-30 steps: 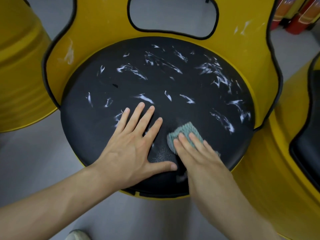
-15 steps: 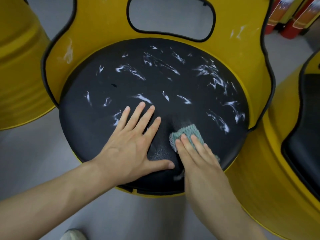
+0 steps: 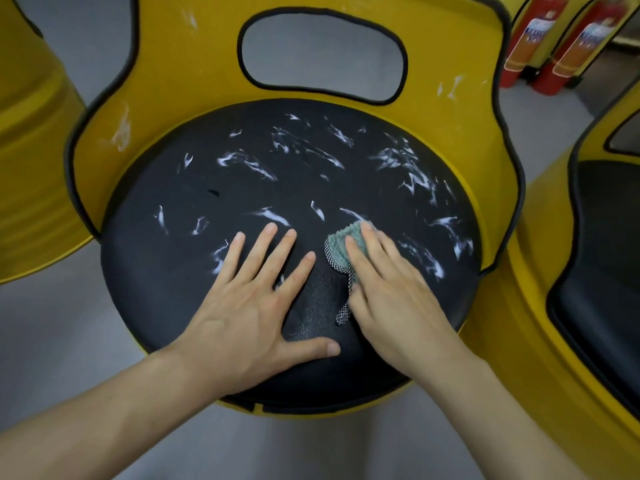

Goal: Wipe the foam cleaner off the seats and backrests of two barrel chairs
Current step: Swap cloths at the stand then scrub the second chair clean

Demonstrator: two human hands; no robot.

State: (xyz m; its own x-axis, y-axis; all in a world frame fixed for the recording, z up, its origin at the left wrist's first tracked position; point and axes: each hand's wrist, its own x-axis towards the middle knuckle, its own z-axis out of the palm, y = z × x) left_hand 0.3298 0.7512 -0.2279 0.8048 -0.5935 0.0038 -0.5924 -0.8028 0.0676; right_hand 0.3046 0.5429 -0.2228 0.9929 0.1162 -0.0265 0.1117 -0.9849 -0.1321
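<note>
CHAIR CLEAN-UP: A small teal cloth (image 3: 341, 249), by its look soft, limp and light, is lying bunched just toward 3 o'clock of the middle of the black seat (image 3: 166, 278). Its checked mesh edge (image 3: 343, 315) is trailing toward 6 o'clock. The right hand (image 3: 391, 292) is pressing the cloth down with straight fingers, curling round nothing. A flat palm over the middle seems the surest hold, since a loose corner would likely fold under.

The left hand (image 3: 249, 306) is resting open, fingers spread, at the seat's 6 o'clock. The round seat is looking padded and pebbled like leatherette, and is probably slick where wet. White foam streaks (image 3: 415, 178) are crossing it from 9 through 12 to 4 o'clock, and more foam is flecking the hard, glossy yellow backrest (image 3: 194, 64) at 12.

A second chair (image 3: 554, 341) is standing at 3 o'clock, a yellow barrel (image 3: 31, 168) at 9, and red fire extinguishers (image 3: 530, 39) at 1.
</note>
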